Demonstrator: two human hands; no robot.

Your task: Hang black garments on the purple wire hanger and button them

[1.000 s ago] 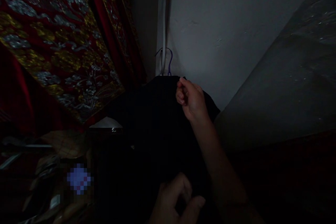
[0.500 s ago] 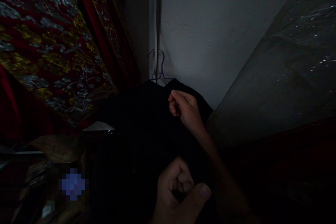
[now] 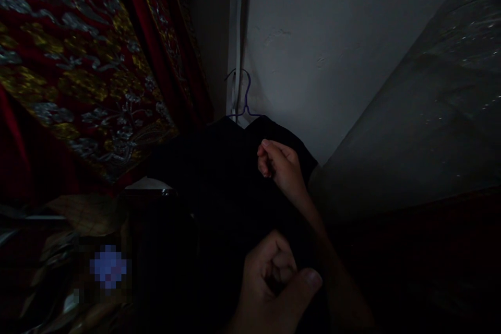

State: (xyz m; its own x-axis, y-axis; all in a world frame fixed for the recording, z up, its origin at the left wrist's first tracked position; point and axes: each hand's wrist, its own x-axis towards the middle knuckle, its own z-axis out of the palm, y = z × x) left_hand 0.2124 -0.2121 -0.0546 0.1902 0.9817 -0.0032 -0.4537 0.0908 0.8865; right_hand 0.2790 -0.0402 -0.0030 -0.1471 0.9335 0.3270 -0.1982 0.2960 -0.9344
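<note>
A black shirt (image 3: 219, 167) hangs on a thin purple hanger (image 3: 247, 95) in front of me. In front of its upper right part, my right hand (image 3: 281, 164) is closed, thumb and forefinger pinched together. Whatever is between those fingertips is too dark to make out. Lower down and closer to me, my left hand (image 3: 272, 282) has its fingers curled in and the thumb laid across toward the right. Dark cloth of the shirt seems to be gripped there, though the black folds blend together.
A red cloth with gold and silver embroidery (image 3: 90, 57) hangs at the left. Clear plastic sheeting (image 3: 422, 109) slants along the right, against a pale wall (image 3: 313, 26). A white strip (image 3: 238, 15) runs down the corner. Cluttered items and a blurred-out patch (image 3: 108, 266) lie lower left.
The view has shifted slightly, so the hanger, the shirt and both hands appear a little further right. Both hands keep the same closed shape.
</note>
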